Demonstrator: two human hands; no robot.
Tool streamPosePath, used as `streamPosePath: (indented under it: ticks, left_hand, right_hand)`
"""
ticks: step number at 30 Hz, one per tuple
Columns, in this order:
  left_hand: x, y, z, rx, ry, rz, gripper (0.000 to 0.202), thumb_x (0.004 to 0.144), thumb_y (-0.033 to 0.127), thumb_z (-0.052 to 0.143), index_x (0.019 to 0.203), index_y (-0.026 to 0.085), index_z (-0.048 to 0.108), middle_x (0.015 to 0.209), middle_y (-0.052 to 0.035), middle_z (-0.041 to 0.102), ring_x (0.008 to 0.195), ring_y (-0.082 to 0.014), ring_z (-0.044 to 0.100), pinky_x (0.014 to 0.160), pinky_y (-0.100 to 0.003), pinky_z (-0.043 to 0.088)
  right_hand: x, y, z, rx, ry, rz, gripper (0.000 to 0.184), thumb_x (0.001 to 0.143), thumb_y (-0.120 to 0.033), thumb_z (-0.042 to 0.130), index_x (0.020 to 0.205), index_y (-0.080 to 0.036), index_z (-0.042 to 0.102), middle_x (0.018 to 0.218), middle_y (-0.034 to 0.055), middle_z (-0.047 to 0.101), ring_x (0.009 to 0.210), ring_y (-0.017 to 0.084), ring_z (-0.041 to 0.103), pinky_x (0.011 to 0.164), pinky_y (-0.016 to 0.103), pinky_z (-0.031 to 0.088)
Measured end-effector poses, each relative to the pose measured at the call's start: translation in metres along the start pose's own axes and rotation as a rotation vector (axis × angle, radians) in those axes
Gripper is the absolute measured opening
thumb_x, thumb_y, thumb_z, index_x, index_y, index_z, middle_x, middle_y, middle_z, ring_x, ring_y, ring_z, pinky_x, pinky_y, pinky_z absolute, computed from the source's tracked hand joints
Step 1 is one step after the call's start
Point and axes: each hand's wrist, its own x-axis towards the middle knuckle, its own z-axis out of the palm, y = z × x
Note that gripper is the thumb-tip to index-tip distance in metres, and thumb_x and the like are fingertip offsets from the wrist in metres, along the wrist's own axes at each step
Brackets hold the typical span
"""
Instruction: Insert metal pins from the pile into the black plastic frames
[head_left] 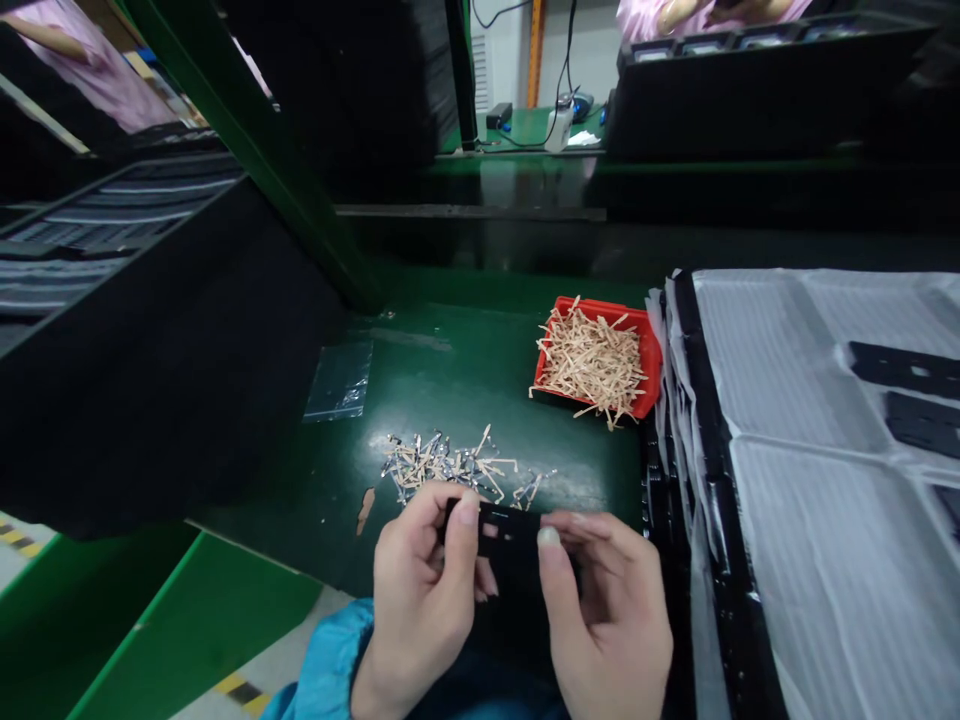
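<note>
A thin black plate (514,535) with small rectangular cut-outs is held level between my two hands near the front of the green table. My left hand (427,590) pinches its left end, thumb on top and fingers beneath. At the right end, my right hand (611,610) grips it between thumb and fingers. Just beyond the plate lies a loose pile of small beige and dark strips (442,462). Farther right, a red bin (651,350) is heaped with many beige strips (592,360). Part of the plate's lower edge blends into the dark background.
White-lined trays (825,560) are stacked at the right, with black plates (907,370) on top. A clear zip bag (340,382) lies on the green table (480,350). At left stands a dark crate (150,350) beside a green post (262,150). People in pink stand beyond.
</note>
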Motion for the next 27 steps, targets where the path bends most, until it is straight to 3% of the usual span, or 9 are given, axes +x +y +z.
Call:
streamPosePath:
  ticks: [3,5,9,13,17,19,22,24,27]
  left_hand:
    - [0.0,0.002,-0.001,-0.049,-0.066,-0.03,0.028,0.106,0.049,0.056,0.101,0.024,0.066,0.05,0.0055,0.062,0.036,-0.0139,0.063,0.038,-0.02,0.053]
    - [-0.001,0.005,-0.004,-0.016,-0.113,-0.019,0.023,0.106,0.046,0.057,0.111,0.026,0.066,0.052,0.0064,0.064,0.038,-0.0147,0.066,0.04,-0.02,0.057]
    - [-0.002,0.01,-0.005,0.156,-0.086,0.117,0.018,0.095,0.032,0.076,0.111,0.028,0.067,0.069,0.0067,0.074,0.044,-0.0117,0.071,0.045,-0.016,0.06]
    - [0.0,0.013,0.002,0.248,0.038,0.293,0.025,0.082,0.023,0.085,0.098,0.026,0.067,0.067,0.0095,0.07,0.043,-0.009,0.065,0.041,-0.015,0.054]
    - [-0.002,0.014,0.003,0.337,0.033,0.374,0.011,0.097,0.02,0.07,0.089,0.025,0.065,0.062,0.0112,0.07,0.032,-0.0047,0.056,0.034,-0.014,0.044]
    - [-0.003,0.014,-0.002,0.429,0.036,0.496,0.013,0.101,0.018,0.063,0.092,0.027,0.067,0.065,0.0108,0.075,0.031,-0.0046,0.056,0.034,-0.014,0.043]
    - [0.001,0.012,-0.013,0.501,0.017,0.711,0.012,0.102,0.022,0.063,0.094,0.028,0.07,0.072,0.0081,0.081,0.049,-0.0102,0.074,0.047,-0.015,0.056]
    - [0.005,0.007,-0.023,0.493,-0.1,0.825,0.011,0.101,0.024,0.065,0.093,0.028,0.072,0.075,0.0057,0.083,0.062,-0.0147,0.081,0.059,-0.018,0.063]
    - [0.008,-0.009,-0.038,0.457,-0.292,0.891,0.012,0.094,0.022,0.072,0.1,0.03,0.078,0.089,0.0015,0.087,0.069,-0.0198,0.084,0.063,-0.023,0.068]
  right_hand:
    - [-0.006,-0.011,0.005,0.075,0.039,0.163,0.017,0.095,-0.031,0.074,0.11,-0.026,0.066,0.09,-0.001,0.078,0.08,0.011,0.078,0.077,0.019,0.064]
    - [-0.011,-0.015,0.008,0.091,0.088,0.144,0.017,0.093,-0.028,0.077,0.106,-0.027,0.068,0.09,-0.002,0.077,0.08,0.011,0.078,0.078,0.017,0.064]
    - [-0.012,-0.011,0.007,0.029,0.095,-0.104,0.026,0.089,-0.01,0.077,0.11,-0.025,0.071,0.094,-0.0005,0.079,0.08,0.012,0.079,0.075,0.019,0.066]
    - [-0.003,-0.005,-0.003,-0.101,-0.047,-0.47,0.04,0.089,0.003,0.066,0.12,-0.022,0.07,0.091,0.0003,0.079,0.071,0.013,0.076,0.064,0.022,0.065]
    - [0.011,-0.006,-0.014,-0.307,-0.232,-0.584,0.041,0.095,0.0,0.061,0.131,-0.018,0.065,0.082,0.001,0.076,0.068,0.014,0.073,0.059,0.023,0.06]
    - [0.015,-0.008,-0.016,-0.297,-0.261,-0.595,0.036,0.097,-0.001,0.06,0.128,-0.017,0.065,0.08,0.001,0.074,0.067,0.013,0.071,0.059,0.023,0.059]
    - [0.017,-0.013,-0.012,-0.129,-0.224,-0.505,0.019,0.101,-0.007,0.057,0.112,-0.018,0.067,0.084,0.0025,0.072,0.073,0.012,0.071,0.064,0.023,0.06]
    - [0.014,-0.017,-0.005,-0.031,-0.173,-0.426,0.013,0.105,-0.016,0.056,0.097,-0.019,0.066,0.091,0.0043,0.073,0.082,0.013,0.072,0.072,0.025,0.061]
    - [0.009,-0.019,0.011,0.08,-0.02,-0.395,0.03,0.108,-0.025,0.053,0.08,-0.019,0.06,0.08,0.0017,0.069,0.074,0.012,0.066,0.065,0.024,0.055]
